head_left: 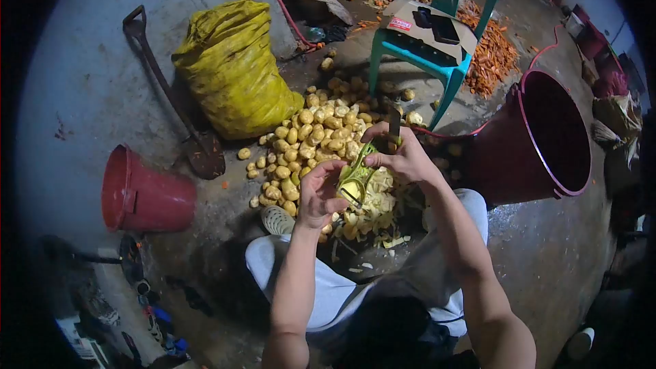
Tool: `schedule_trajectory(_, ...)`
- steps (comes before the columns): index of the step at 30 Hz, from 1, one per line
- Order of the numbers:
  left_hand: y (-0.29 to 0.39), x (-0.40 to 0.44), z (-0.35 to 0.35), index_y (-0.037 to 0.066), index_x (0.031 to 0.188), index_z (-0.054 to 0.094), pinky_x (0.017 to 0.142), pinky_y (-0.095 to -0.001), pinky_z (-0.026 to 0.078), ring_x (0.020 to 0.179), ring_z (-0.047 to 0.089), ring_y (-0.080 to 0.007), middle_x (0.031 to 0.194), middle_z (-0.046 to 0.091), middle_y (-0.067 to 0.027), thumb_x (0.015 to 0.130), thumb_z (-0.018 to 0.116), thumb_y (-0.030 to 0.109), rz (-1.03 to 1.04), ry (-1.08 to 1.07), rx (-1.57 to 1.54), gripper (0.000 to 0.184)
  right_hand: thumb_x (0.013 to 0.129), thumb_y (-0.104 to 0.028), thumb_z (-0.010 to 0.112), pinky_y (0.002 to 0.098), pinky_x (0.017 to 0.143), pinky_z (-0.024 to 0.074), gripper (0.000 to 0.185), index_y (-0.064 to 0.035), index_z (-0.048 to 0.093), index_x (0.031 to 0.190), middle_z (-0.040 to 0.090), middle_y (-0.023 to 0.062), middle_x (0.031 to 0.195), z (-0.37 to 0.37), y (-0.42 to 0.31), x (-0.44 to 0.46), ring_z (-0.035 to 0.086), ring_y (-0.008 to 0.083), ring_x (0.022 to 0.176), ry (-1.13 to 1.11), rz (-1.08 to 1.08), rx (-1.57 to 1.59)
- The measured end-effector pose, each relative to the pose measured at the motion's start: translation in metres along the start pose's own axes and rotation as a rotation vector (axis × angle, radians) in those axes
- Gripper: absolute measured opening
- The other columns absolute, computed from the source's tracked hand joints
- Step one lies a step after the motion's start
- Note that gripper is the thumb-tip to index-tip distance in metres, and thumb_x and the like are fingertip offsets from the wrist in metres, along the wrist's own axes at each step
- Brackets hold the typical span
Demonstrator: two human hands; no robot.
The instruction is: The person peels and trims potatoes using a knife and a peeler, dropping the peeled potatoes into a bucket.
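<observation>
Our bare arms (471,253) stretch over our pale trousers (328,294); our left hand (318,197) has its fingers curled around a pale potato (352,189), and our right hand (404,156) grips a green peeler (361,158), its head across the potato, above peelings (376,215) beside heaped potatoes (318,133) near a yellow sack (239,72)

The peeler (360,161) is green and the held potato (351,192) pale yellow; the heaped potatoes (305,134) are golden to tan, the sack (236,72) yellow, the chair (430,59) teal, the carrots (490,55) orange, the small bucket (159,195) red, the large tub (493,157) maroon and pink-rimmed, the trousers (333,292) light grey
</observation>
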State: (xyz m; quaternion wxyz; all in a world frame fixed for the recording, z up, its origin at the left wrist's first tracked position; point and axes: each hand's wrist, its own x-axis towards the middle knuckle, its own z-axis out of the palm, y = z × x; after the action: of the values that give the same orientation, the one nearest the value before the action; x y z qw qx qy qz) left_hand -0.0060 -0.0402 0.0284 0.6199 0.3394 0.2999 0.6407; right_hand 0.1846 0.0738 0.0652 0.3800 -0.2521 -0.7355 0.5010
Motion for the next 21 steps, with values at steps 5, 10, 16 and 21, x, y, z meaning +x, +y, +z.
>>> schedule_trajectory(5, -0.007, -0.002, -0.009, -0.002, 0.12, 0.053, 0.092, -0.0307, 0.051, 0.098, 0.063, -0.0179, 0.109, 0.062, -0.0082, 0.055, 0.086, 0.02, 0.018, 0.01, 0.132, 0.076, 0.075, -0.021, 0.084, 0.03, 0.081, 0.0468, 0.037, -0.0014, 0.064, 0.1, 0.066, 0.0038, 0.094, -0.007, -0.011, 0.0, 0.057, 0.0115, 0.09, -0.012, 0.0, -0.091)
schedule_trajectory(10, -0.001, -0.004, -0.008, -0.001, 0.118, 0.054, 0.093, -0.0313, 0.05, 0.099, 0.062, -0.017, 0.108, 0.063, -0.0068, 0.056, 0.087, 0.02, 0.026, -0.098, -0.094, 0.072, 0.073, -0.015, 0.084, 0.03, 0.083, 0.0485, 0.037, -0.0008, 0.062, 0.1, 0.066, 0.0046, 0.095, -0.033, 0.017, 0.009, 0.058, 0.0128, 0.092, 0.203, 0.151, -0.148)
schedule_trajectory(16, -0.002, 0.0, -0.001, 0.001, 0.122, 0.049, 0.098, -0.0326, 0.047, 0.103, 0.061, -0.0197, 0.11, 0.061, -0.0064, 0.055, 0.089, 0.022, 0.038, 0.019, -0.07, 0.081, 0.072, -0.024, 0.085, 0.0333, 0.09, 0.0438, 0.041, -0.0025, 0.065, 0.101, 0.065, 0.0046, 0.1, -0.001, -0.013, -0.001, 0.058, 0.017, 0.099, 0.005, 0.012, -0.059)
schedule_trajectory(21, -0.003, -0.002, -0.002, 0.0, 0.12, 0.05, 0.096, -0.0317, 0.048, 0.101, 0.061, -0.0188, 0.109, 0.06, -0.0068, 0.056, 0.089, 0.021, 0.075, 0.015, -0.046, 0.078, 0.072, -0.024, 0.085, 0.0332, 0.087, 0.0455, 0.042, -0.0021, 0.064, 0.101, 0.065, 0.0049, 0.099, -0.003, -0.009, 0.001, 0.058, 0.016, 0.096, 0.017, -0.021, -0.073)
